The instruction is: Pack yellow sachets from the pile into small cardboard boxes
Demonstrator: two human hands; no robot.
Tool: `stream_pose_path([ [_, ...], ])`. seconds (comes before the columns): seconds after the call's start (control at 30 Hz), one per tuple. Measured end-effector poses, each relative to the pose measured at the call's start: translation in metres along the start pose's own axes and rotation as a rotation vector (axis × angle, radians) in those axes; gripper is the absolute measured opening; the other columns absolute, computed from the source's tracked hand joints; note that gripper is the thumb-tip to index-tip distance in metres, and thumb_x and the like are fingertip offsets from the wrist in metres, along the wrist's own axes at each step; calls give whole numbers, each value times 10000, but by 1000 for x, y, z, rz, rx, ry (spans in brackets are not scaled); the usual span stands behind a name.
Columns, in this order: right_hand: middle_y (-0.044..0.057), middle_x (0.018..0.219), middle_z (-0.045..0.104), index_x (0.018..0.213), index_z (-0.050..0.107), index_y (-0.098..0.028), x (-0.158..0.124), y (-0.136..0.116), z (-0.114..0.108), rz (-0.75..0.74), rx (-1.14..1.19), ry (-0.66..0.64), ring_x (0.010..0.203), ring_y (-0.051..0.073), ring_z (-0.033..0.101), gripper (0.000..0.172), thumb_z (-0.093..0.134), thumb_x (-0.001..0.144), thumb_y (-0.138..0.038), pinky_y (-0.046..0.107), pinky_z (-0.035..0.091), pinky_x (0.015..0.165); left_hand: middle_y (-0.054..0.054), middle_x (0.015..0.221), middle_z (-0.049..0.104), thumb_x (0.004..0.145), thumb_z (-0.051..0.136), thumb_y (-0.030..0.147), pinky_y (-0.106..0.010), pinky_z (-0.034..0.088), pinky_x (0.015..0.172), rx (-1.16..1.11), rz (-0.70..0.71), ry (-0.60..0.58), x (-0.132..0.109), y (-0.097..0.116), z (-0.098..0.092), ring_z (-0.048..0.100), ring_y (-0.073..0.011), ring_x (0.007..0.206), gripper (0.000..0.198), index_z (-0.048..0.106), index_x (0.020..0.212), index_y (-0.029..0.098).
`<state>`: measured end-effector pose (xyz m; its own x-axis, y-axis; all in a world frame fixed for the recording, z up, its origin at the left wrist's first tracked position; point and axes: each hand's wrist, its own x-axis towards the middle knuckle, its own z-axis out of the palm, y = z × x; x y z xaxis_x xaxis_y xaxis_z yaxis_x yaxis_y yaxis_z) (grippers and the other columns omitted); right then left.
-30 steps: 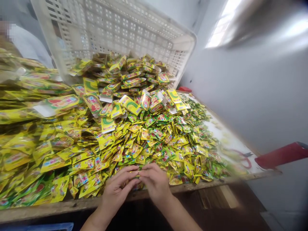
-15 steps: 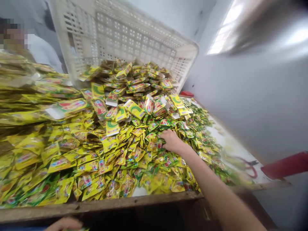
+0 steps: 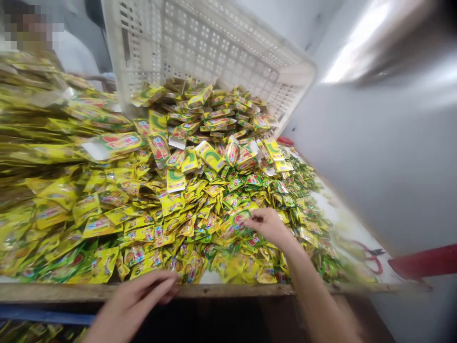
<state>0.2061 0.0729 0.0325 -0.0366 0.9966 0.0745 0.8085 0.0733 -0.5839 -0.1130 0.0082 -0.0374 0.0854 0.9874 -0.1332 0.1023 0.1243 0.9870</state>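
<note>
A plain pale-grey wall [image 3: 389, 157] slopes away on the right, and in front of it stands a white-topped table with a rough wooden front edge [image 3: 228, 289], heaped with glossy packets. At the back, a white perforated plastic crate [image 3: 228, 50] lies tipped with its mouth toward the table, spilling small yellow-and-green printed cardboard boxes [image 3: 210, 156], flat and sharp-cornered, some with white flaps sticking out. The right hand [image 3: 268, 226] is over the middle of the heap, thumb and fingers pinched nearly together on the edge of a small yellow-and-green plastic-film packet [image 3: 238, 220] with a red fruit print. The left hand [image 3: 148, 296] is at the table's front edge, fingers loosely curled and blurred; whether anything is tucked inside cannot be told. The packet should be very light and limp, its shiny skin likely slippery against its neighbours, so a fingertip pinch at a flat margin or corner ought to serve better than a squeeze on the puffed middle, where the contents might be crushed. The packets look pillow-like and crinkled, catching light along their creases, whereas the boxes seem stiffer but easily dented. Off to the right lie blurred red-handled scissors [image 3: 373, 263], and a blue-rimmed container [image 3: 50, 314] with more packets sits low on the left.
</note>
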Motion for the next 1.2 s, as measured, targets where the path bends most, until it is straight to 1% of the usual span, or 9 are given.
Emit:
stream_pose_path([
  [0.1, -83, 481, 313, 472, 447, -178, -4, -2, 32, 58, -8, -38, 500, 90, 308, 403, 718, 748, -289, 226, 213, 498, -76, 895, 762, 706, 724, 439, -368, 602, 653, -148, -88, -101, 41, 3, 61, 726, -263, 730, 402, 721, 1015, 182],
  [0.2, -78, 467, 311, 468, 462, -182, 0, 2, 56, 109, -33, -5, 494, 98, 306, 368, 731, 715, -226, 237, 205, 501, -69, 830, 754, 731, 676, 430, -307, 547, 523, -139, -97, -3, 65, 0, 105, 694, -222, 599, 361, 708, 983, 173],
  [0.4, -52, 490, 424, 514, 557, -179, 3, 8, 64, 100, -14, 19, 519, 124, 385, 251, 766, 654, -180, 246, 262, 527, 43, 458, 567, 638, 773, 422, -201, 319, 419, -104, -86, 149, 67, -6, 129, 490, -118, 433, 271, 687, 690, 171],
  [0.53, 13, 811, 649, 913, 682, -182, -10, 4, 54, 15, 129, 58, 724, 167, 553, 243, 763, 690, -239, 238, 396, 636, 53, 439, 520, 703, 714, 418, -189, 275, 388, -176, -128, 134, 49, 11, 131, 412, -87, 380, 278, 681, 733, 143],
  [0.8, -14, 677, 587, 826, 696, -188, -32, -10, 51, -52, 617, -57, 603, 137, 491, 205, 741, 739, -368, 224, 380, 537, 46, 458, 527, 720, 727, 354, -174, 326, 383, -89, -28, -69, 39, 56, 95, 457, -87, 399, 222, 724, 801, 147],
  [0.9, -18, 636, 567, 881, 674, -182, -34, -20, 68, 84, 928, -57, 540, 131, 474, 312, 721, 751, -462, 225, 402, 480, 17, 476, 601, 789, 658, 380, -205, 400, 392, 184, 182, -144, 69, 69, 73, 536, -124, 402, 235, 736, 823, 161],
  [1.0, 38, 717, 637, 848, 688, -182, -40, -19, 82, 202, 1122, 35, 650, 193, 565, 374, 763, 690, -512, 258, 467, 502, -59, 769, 742, 874, 526, 361, -293, 546, 625, 420, 424, -25, 112, 82, 33, 692, -207, 705, 290, 744, 908, 171],
  [1.1, 69, 749, 665, 840, 708, -197, -49, -10, 90, 305, 1208, 139, 730, 252, 619, 409, 811, 613, -522, 288, 501, 504, -92, 1229, 654, 851, 488, 208, -426, 386, 1051, 512, 550, 89, 157, 94, -13, 505, -300, 1250, 333, 703, 1093, 130],
  [1.2, 77, 737, 668, 838, 718, -198, -56, -5, 96, 334, 1255, 131, 684, 266, 634, 444, 827, 573, -538, 311, 515, 447, -88, 1280, 634, 724, 558, 87, -474, 273, 1121, 583, 614, 60, 192, 101, -40, 417, -351, 1323, 372, 728, 1048, 149],
])
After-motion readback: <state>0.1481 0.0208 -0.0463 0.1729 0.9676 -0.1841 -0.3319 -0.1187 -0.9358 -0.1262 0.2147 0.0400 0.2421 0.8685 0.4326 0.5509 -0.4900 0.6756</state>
